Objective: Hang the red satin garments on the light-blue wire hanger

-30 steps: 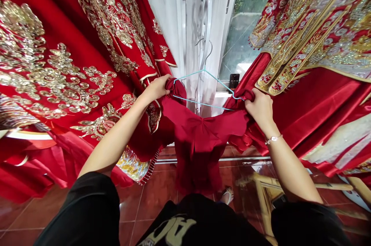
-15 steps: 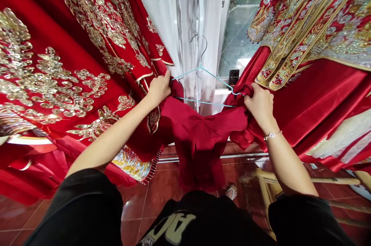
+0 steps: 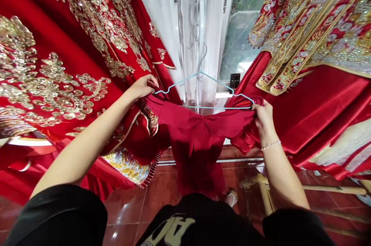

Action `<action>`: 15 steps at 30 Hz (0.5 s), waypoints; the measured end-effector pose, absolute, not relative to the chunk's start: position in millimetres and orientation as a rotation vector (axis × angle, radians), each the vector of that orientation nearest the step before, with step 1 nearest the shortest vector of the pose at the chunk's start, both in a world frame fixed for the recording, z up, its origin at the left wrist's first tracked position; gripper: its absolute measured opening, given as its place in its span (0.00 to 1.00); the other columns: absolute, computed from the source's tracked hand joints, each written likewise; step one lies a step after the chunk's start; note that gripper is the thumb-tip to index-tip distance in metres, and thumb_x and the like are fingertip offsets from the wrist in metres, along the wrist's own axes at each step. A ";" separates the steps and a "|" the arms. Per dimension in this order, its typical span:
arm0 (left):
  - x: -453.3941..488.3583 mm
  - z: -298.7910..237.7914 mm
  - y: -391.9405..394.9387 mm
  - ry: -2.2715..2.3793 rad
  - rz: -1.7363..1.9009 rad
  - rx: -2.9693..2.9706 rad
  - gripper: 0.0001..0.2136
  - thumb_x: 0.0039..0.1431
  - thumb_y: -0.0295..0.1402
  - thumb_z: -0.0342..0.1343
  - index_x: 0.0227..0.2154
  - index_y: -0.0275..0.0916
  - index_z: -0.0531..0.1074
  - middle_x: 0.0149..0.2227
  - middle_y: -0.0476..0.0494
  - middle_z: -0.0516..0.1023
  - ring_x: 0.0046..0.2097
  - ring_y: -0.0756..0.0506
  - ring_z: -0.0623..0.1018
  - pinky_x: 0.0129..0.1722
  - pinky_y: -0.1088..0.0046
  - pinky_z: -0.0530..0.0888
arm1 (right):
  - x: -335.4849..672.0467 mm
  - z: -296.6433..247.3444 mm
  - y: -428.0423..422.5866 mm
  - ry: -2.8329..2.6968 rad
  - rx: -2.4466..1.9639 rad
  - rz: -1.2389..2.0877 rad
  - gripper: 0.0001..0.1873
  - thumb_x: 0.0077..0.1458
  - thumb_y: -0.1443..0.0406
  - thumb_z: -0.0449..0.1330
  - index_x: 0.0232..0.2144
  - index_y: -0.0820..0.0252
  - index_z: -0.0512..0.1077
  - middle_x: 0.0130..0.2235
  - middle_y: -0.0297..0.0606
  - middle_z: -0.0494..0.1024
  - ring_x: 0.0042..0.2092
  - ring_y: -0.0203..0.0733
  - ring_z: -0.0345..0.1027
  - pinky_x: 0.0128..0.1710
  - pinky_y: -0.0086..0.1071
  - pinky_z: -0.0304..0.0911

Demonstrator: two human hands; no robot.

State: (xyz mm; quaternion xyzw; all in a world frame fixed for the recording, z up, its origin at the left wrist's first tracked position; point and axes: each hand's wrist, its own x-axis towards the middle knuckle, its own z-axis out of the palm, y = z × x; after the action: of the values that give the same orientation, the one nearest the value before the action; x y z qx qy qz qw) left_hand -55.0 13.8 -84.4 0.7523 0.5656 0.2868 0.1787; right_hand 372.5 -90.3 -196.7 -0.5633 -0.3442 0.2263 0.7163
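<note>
A dark red dress (image 3: 199, 126) with a gathered knot at the bust hangs down in front of me, its lower part in shadow. A thin light-blue clothes hanger (image 3: 199, 107) with a silver hook lies along its top edge. My left hand (image 3: 144, 86) is closed at the hanger's left end, pinching the dress's shoulder cloth; its fingertips are partly hidden. At the other end, my right hand (image 3: 263, 114) grips the red cloth, thumb against the hanger's right corner. The dress top is stretched between both hands.
Red gowns with gold sequins (image 3: 72, 68) crowd the left side. A beaded red garment (image 3: 313, 33) hangs at right. Ahead stand a metal rack (image 3: 200, 18), a window (image 3: 243, 26) and a phone (image 3: 235, 80). A wooden frame (image 3: 264, 192) stands low on the right.
My hands have moved apart, the left one outward to the left. The dress top is wider now, and the hanger's left end shows. The right hand has shifted slightly outward and down.
</note>
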 end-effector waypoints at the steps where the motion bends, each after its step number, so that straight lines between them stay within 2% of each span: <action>1: -56.8 -93.5 5.9 1.562 0.824 2.118 0.16 0.37 0.24 0.53 0.34 0.39 0.70 0.39 0.43 0.80 0.47 0.40 0.79 0.47 0.59 0.78 | 369.2 -208.7 -93.6 -0.727 -1.227 0.498 0.09 0.32 0.65 0.56 0.17 0.56 0.57 0.17 0.21 0.55 0.22 0.28 0.47 0.21 0.24 0.49; 7: -57.2 -182.2 -60.4 1.416 0.852 2.161 0.23 0.38 0.23 0.46 0.39 0.38 0.77 0.48 0.47 0.80 0.57 0.41 0.75 0.61 0.57 0.72 | 344.7 -286.1 -135.2 -0.635 -1.315 0.372 0.11 0.33 0.60 0.56 0.18 0.55 0.56 0.19 0.22 0.56 0.23 0.30 0.48 0.22 0.25 0.50; 11: -57.8 -247.3 -96.1 1.427 0.687 2.032 0.22 0.38 0.21 0.44 0.31 0.40 0.81 0.50 0.45 0.81 0.62 0.41 0.73 0.64 0.56 0.69 | 328.2 -315.7 -165.9 -0.648 -1.376 0.313 0.12 0.35 0.62 0.56 0.18 0.54 0.53 0.20 0.23 0.55 0.24 0.32 0.48 0.24 0.27 0.50; 15: -57.0 -285.7 -112.7 1.445 0.462 2.105 0.23 0.44 0.19 0.44 0.31 0.41 0.83 0.55 0.42 0.76 0.62 0.44 0.73 0.67 0.65 0.65 | 315.1 -316.1 -178.5 -0.671 -1.416 0.186 0.12 0.34 0.64 0.55 0.19 0.52 0.51 0.22 0.25 0.53 0.25 0.34 0.48 0.25 0.30 0.50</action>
State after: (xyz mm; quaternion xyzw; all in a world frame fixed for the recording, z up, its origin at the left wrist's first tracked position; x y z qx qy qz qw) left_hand -57.0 -112.7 -285.7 0.7811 0.5364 0.1713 0.2699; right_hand 315.1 -178.5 -316.1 -0.6370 -0.3018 0.0835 0.7044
